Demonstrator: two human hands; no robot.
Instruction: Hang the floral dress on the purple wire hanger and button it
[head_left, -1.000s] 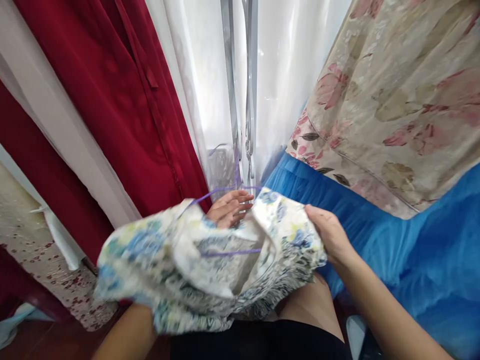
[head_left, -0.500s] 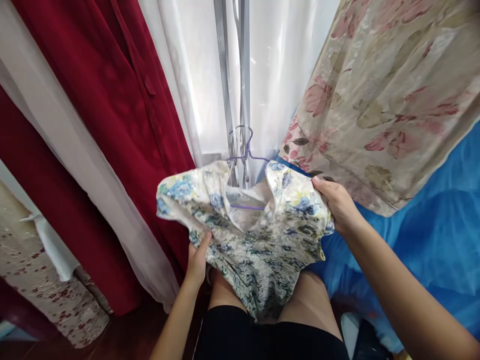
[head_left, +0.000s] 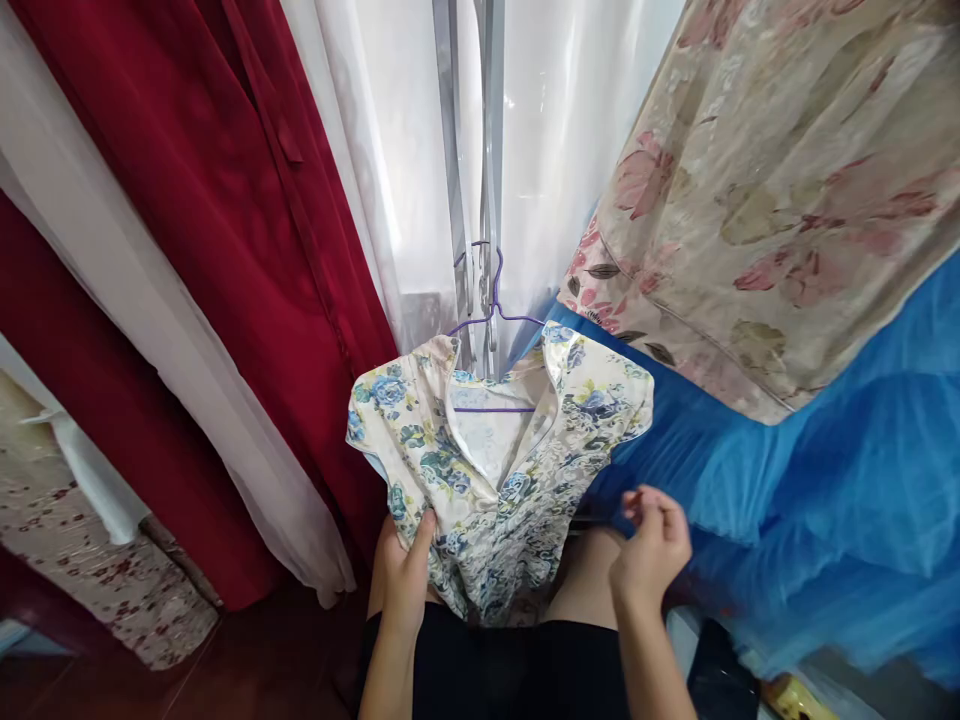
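A small white dress with blue and yellow flowers (head_left: 517, 455) hangs on a purple wire hanger (head_left: 495, 310) in front of me, hooked near a metal rail. My left hand (head_left: 405, 575) grips the dress at its lower left side, thumb over the cloth. My right hand (head_left: 651, 550) is off the dress, just right of its lower edge, with the fingers curled loosely and nothing in them.
A dark red garment (head_left: 225, 220) hangs at the left beside a white sheer cloth (head_left: 375, 150). A cream fabric with pink flowers (head_left: 772, 200) hangs at the upper right over a blue tulle skirt (head_left: 810, 480). Dark wood floor (head_left: 247, 670) lies below.
The dress went from bunched in both hands to hanging flat on the hanger. My right hand let go of its right shoulder and dropped lower. My left hand stays on its lower left.
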